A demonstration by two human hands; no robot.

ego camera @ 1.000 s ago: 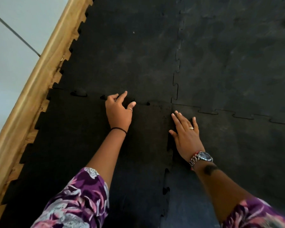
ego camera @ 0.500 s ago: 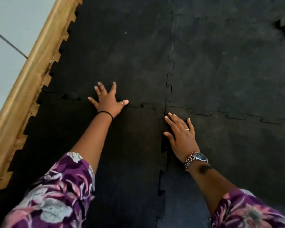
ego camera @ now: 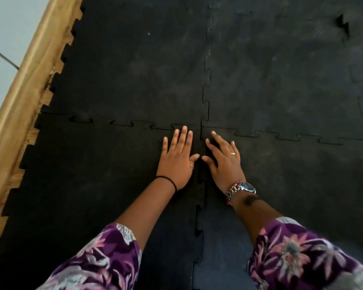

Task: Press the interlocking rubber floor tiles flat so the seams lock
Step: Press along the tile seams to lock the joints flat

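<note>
Black interlocking rubber tiles cover the floor. The near left tile (ego camera: 82, 195) and near right tile (ego camera: 302, 185) meet at a toothed seam (ego camera: 199, 222) running toward me. My left hand (ego camera: 176, 160) lies flat, fingers spread, on the near left tile just beside that seam. My right hand (ego camera: 223, 160) lies flat on the near right tile on the seam's other side, thumbs nearly touching. Both hands sit just below the cross seam (ego camera: 140, 125) where the tiles' corners meet. One tab (ego camera: 81, 118) on the cross seam bulges up at the left.
A wooden skirting board (ego camera: 27, 84) runs diagonally along the left, with the tiles' toothed edge against it and a pale wall (ego camera: 6, 28) beyond. Far tiles (ego camera: 281, 70) fill the upper view; a raised kink (ego camera: 343, 24) shows at the top right.
My left hand has moved right along the cross seam from near the raised tab to beside the corner junction, now flat next to my right hand. The right hand shifted slightly forward.
</note>
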